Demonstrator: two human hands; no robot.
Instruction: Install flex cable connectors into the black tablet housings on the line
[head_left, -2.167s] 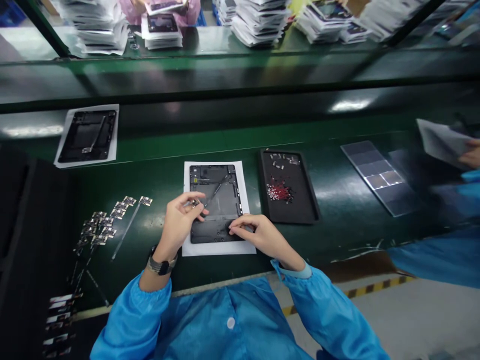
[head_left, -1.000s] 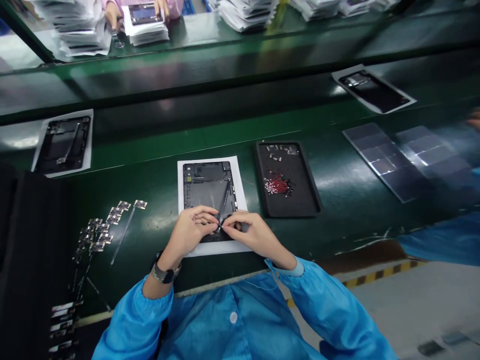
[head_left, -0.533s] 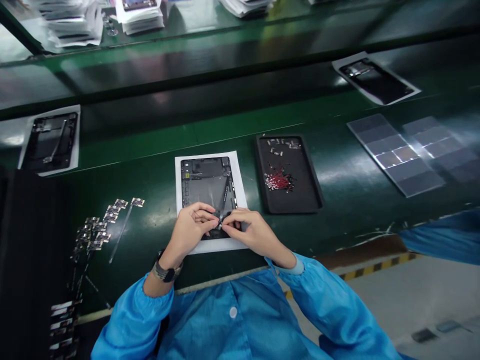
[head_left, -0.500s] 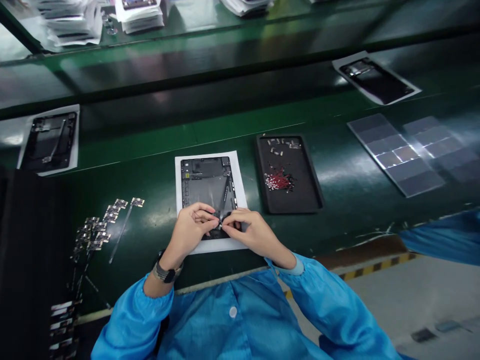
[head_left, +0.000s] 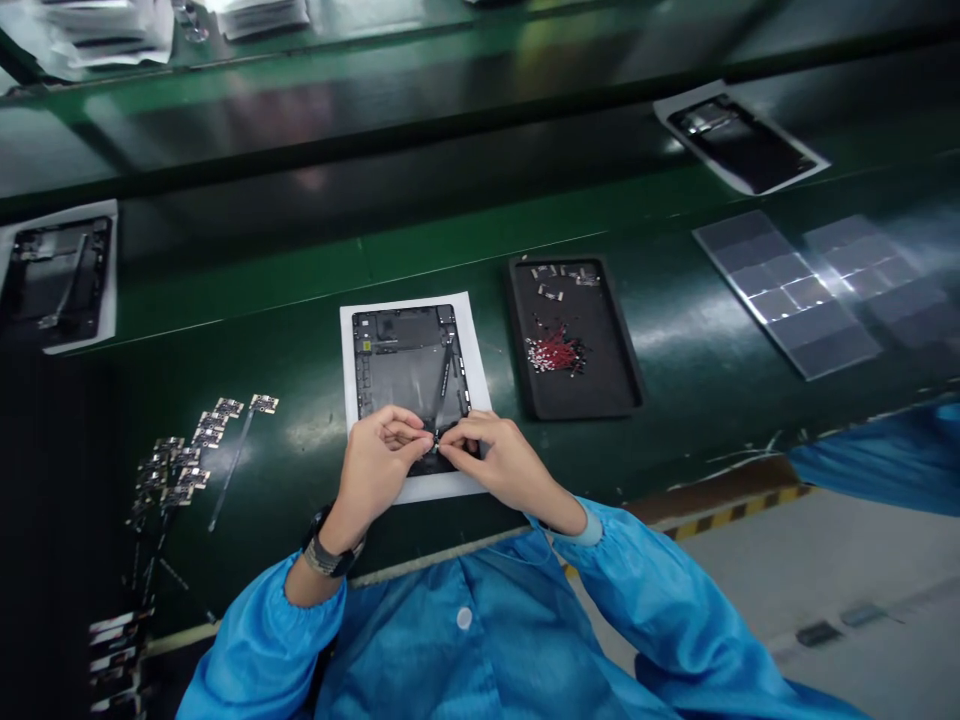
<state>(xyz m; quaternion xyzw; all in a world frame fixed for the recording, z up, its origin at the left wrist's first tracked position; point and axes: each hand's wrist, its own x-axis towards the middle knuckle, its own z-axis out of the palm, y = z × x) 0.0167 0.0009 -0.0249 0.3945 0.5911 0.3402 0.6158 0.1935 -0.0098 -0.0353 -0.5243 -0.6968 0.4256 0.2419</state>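
In front of me a black tablet housing lies on a white sheet. A dark ribbon cable slants down its right side to a small circuit board near the lower edge. My left hand pinches the board from the left between thumb and forefinger. From the right, the closed fingertips of my right hand grip it too. The fingers cover most of the board, so its exact seating in the housing is hidden.
A black tray at right holds red-and-black wires and small metallic parts. Loose circuit boards with ribbons lie left. More housings rest on sheets at far left and back right. Clear plastic films lie right.
The whole view has shifted slightly, so the bench things sit a little further left and higher. Both hands stay together at the same small board, with only slight finger movement.
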